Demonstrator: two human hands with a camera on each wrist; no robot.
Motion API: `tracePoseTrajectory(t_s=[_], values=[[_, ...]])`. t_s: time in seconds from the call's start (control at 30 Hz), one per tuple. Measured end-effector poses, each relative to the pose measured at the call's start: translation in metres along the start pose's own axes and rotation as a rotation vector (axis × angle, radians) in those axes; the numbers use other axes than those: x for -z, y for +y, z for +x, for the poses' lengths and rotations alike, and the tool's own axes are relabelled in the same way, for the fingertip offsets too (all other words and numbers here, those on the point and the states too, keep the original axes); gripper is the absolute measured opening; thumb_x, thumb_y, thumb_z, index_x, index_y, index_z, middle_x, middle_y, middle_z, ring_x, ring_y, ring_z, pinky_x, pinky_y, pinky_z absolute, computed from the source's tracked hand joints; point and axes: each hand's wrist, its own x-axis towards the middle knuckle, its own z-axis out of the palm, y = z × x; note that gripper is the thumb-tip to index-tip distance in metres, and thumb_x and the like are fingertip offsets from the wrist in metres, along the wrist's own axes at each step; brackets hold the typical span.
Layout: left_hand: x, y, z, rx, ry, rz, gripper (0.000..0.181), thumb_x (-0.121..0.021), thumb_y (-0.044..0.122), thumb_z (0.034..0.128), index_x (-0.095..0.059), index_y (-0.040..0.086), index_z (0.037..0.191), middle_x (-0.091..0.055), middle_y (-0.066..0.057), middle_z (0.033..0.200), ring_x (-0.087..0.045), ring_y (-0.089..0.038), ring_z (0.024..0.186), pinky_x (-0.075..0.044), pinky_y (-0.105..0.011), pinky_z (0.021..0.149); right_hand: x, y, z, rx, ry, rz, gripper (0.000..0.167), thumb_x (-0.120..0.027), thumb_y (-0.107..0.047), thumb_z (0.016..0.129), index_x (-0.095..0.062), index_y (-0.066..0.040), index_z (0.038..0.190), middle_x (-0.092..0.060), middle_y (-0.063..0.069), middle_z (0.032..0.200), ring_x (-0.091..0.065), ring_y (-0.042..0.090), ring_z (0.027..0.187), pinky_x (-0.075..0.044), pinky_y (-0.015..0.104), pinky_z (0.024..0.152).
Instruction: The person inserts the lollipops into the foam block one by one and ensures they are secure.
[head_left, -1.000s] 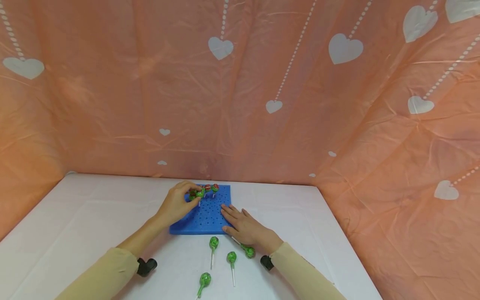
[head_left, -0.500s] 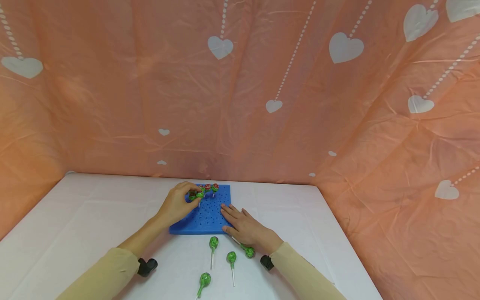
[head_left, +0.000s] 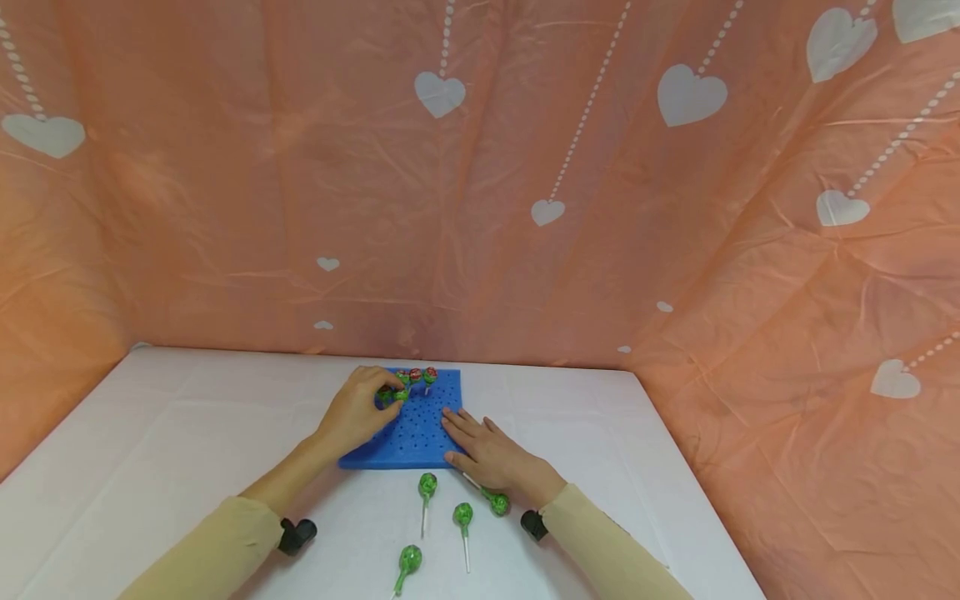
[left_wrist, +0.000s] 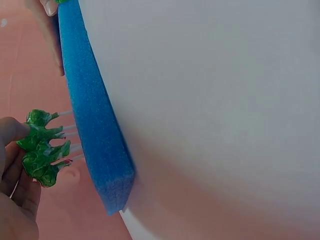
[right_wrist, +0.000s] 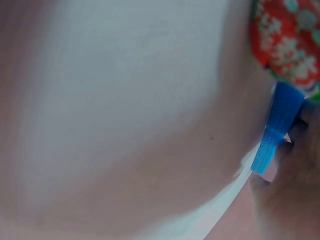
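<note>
Green-wrapped lollipop [head_left: 401, 395] low in blue foam block [head_left: 405, 454]

Head view: the left hand [head_left: 356, 408] pinches that lollipop over the block's far left part; the right hand [head_left: 486, 454] lies flat over the right edge, fingers straight. Slanted pushing could knock the neighbouring lollipops [head_left: 416, 375]. Compared with half a second ago, the pinched lollipop sits lower.

Left wrist view: the sticks [left_wrist: 65, 113] stand close together, so a finger could snag one.

Right wrist view: a loose lollipop [right_wrist: 287, 40] is near the camera; dragging that hand might roll it.
</note>
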Motion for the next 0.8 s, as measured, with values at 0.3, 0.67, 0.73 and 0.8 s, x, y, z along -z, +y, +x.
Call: tracePoseTrajectory(t_s=[0.3,0.67,0.73,0.8], values=[[-0.0015,0.0036,-0.0008,0.005,0.013,0.030,0.021,-0.084,0.004,0.0841,-0.076,0.004,0.103,-0.072,-0.010,0.106,-0.059,-0.029,0.102,-0.056,-0.048,0.086,0.0008,-0.0003,-0.0002,0.014,0.013,0.003,0.065,-0.036,-0.046,0.113,-0.020,-0.015,0.167,-0.011,-0.002,0.175,-0.009,0.021,0.160,-0.017,0.052,0.128],[-0.0032,0.0051,-0.0022,0.020,0.000,0.050,0.021,-0.084,0.006,0.0859,-0.076,0.005,0.106,-0.072,-0.010,0.109,-0.059,-0.028,0.105,-0.057,-0.047,0.089,-0.0001,-0.0001,0.0000,0.000,0.002,0.019,0.065,-0.035,-0.048,0.113,-0.018,-0.017,0.167,-0.009,-0.004,0.175,-0.007,0.019,0.160,-0.015,0.051,0.128],[-0.0032,0.0050,-0.0028,0.019,0.003,0.051,0.021,-0.084,0.007,0.0860,-0.076,0.005,0.106,-0.072,-0.010,0.109,-0.059,-0.028,0.105,-0.057,-0.047,0.089,-0.0001,0.0000,0.0004,0.002,0.004,0.023,0.065,-0.036,-0.047,0.113,-0.019,-0.016,0.167,-0.010,-0.003,0.175,-0.008,0.020,0.160,-0.016,0.051,0.128],[-0.0028,0.0051,-0.0027,0.017,0.006,0.048,0.021,-0.084,0.007,0.0865,-0.076,0.005,0.106,-0.072,-0.010,0.109,-0.059,-0.028,0.105,-0.057,-0.047,0.089,0.0001,-0.0001,0.0006,0.003,0.005,0.022,0.065,-0.036,-0.047,0.113,-0.019,-0.016,0.167,-0.010,-0.003,0.175,-0.008,0.020,0.160,-0.016,0.051,0.128]])
